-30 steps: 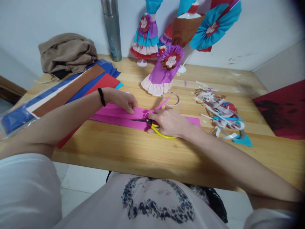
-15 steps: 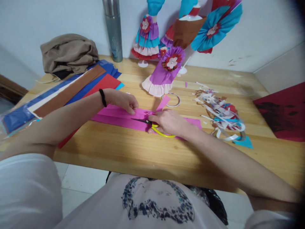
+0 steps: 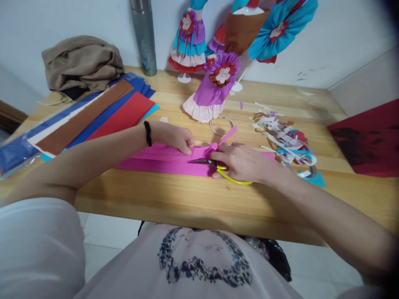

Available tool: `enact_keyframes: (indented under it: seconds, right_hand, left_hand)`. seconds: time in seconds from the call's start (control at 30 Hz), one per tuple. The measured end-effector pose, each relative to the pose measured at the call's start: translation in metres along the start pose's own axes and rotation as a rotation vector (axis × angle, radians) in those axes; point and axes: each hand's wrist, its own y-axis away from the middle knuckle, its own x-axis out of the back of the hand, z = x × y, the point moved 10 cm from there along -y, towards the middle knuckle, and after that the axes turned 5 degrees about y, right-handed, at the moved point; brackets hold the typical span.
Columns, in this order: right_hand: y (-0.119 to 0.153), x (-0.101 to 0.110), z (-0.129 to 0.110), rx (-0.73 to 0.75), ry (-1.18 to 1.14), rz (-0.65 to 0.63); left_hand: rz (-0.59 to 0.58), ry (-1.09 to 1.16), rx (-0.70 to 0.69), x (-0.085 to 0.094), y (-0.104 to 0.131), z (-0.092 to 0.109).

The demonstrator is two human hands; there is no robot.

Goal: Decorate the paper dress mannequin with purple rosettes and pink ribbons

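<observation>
At centre, the pink paper [image 3: 162, 162] looks part-cut, whole leftward (one strip [image 3: 229, 134] lifts), right hand [image 3: 240, 162] fingers curled round scissors [image 3: 237, 181], left hand [image 3: 173, 137] fingers bunched, any pinch unclear.

Pale short-sleeved top [image 3: 124, 270] and black wristband [image 3: 147, 133]
The loose white left sleeve [image 3: 40, 241] ends above the elbow; a dark-blue speckled print [image 3: 205, 270] loops across the chest; the dark band rings the left wrist; left hand [image 3: 178, 138] and right hand [image 3: 238, 162] are bare.
</observation>
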Motion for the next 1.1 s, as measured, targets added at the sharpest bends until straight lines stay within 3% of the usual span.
enact_keyframes:
  seconds: [0.17,0.37,0.67,1.1]
  right_hand:
    - [-0.004,0.005,-0.008,0.026,-0.020,0.034]
    - [-0.015,0.009,-0.015,0.037,-0.033,0.028]
    - [-0.017,0.006,-0.015,0.020,-0.043,0.011]
    - [-0.028,0.016,-0.027,0.101,-0.043,0.093]
  left_hand:
    - [0.011,0.008,-0.030,-0.001,0.004,0.008]
    - [0.052,-0.006,0.030,0.001,0.010,0.012]
    - [0.075,0.064,0.041,0.004,0.013,0.004]
    - [0.029,0.036,-0.025,0.002,0.008,0.003]
